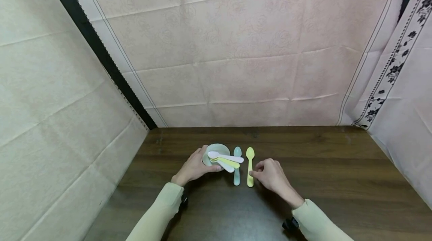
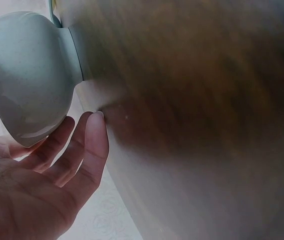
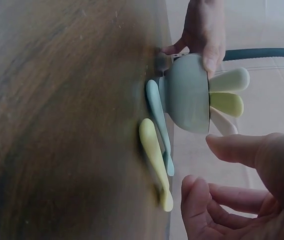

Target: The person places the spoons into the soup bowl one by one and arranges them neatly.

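My left hand (image 1: 195,166) holds a small pale grey-green bowl (image 1: 218,147), thumb over the near rim and fingers along its outer wall. Several small spoons lie in the bowl, their handles sticking out to the right: whitish ones and a yellow-green one (image 3: 228,104). On the table right beside the bowl lies a light blue spoon (image 1: 237,178), and to its right a yellow spoon (image 1: 250,154). Close to the yellow spoon's handle is my right hand (image 1: 271,173), fingers loosely bent. In the right wrist view a gap shows between thumb and fingertips, with nothing in it.
A dark brown wooden table (image 1: 320,166) carries everything. Pale patterned cloth (image 1: 243,65) hangs behind its far edge, with more cloth on the left and right sides. Each sleeve has a dark wrist device (image 1: 290,224) by its cuff.
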`<action>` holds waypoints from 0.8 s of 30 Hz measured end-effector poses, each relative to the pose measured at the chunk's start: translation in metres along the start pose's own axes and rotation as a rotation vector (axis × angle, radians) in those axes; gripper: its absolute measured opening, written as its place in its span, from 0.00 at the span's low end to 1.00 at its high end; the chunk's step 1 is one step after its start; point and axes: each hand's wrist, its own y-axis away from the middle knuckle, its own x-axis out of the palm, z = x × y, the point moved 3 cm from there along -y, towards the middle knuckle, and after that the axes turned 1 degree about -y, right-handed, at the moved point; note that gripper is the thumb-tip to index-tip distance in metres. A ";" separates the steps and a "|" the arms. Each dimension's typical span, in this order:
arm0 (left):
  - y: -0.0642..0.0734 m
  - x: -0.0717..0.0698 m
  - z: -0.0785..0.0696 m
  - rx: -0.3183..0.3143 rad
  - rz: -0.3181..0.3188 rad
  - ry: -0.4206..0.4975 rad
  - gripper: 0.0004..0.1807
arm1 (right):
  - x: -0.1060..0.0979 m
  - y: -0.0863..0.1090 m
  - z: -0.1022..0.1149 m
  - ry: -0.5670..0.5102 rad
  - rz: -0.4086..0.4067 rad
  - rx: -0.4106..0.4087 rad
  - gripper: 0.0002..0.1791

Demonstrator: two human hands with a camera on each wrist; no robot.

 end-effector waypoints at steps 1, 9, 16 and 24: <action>0.000 0.000 0.000 0.000 0.000 -0.001 0.53 | 0.000 0.000 0.000 0.003 -0.002 0.003 0.07; 0.000 0.000 0.001 -0.005 -0.004 0.003 0.53 | 0.004 0.000 -0.001 0.031 -0.014 0.001 0.08; 0.000 0.001 0.002 -0.001 -0.009 0.004 0.52 | 0.007 -0.002 -0.003 0.045 -0.008 0.010 0.08; 0.000 0.000 0.001 0.001 0.001 -0.007 0.54 | 0.011 -0.003 -0.007 0.081 0.005 0.021 0.10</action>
